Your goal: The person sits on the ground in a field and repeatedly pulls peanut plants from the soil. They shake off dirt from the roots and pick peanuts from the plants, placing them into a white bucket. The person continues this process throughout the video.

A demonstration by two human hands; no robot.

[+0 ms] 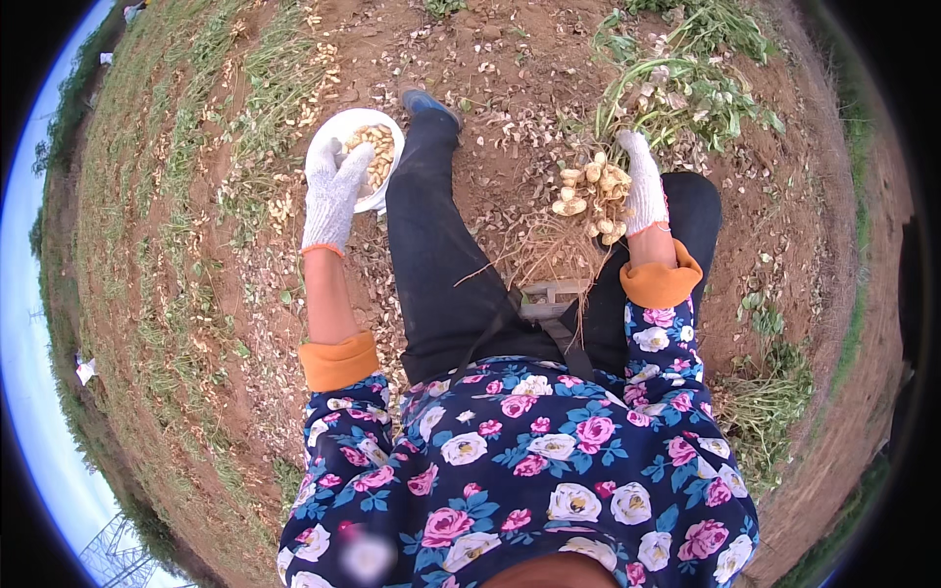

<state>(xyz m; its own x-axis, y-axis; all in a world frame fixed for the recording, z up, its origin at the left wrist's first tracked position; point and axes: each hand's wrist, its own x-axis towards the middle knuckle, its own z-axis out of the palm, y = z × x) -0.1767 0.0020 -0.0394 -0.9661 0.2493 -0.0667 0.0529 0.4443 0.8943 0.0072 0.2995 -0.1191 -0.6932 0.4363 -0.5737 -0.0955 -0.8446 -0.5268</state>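
My left hand (334,187), in a white knitted glove, lies over the near left side of a white bucket (397,140). Its thumb is spread from the fingers, and nothing shows between them. Shelled-off loose peanuts (378,151) in their pods lie inside the bucket, partly hidden by the hand. My right hand (645,184), gloved too, grips an uprooted peanut plant by its stems, above my right knee. Pods (595,191) hang in a cluster beside the hand, and thin roots (559,250) trail towards my lap. The plant's leafy top (684,95) spreads beyond the hand.
My legs (441,242) are spread on either side of bare soil littered with dry leaves (500,147). Rows of pulled peanut plants (272,73) lie to the left. More plants (764,411) lie at the right. A strapped seat frame (548,301) shows between my thighs.
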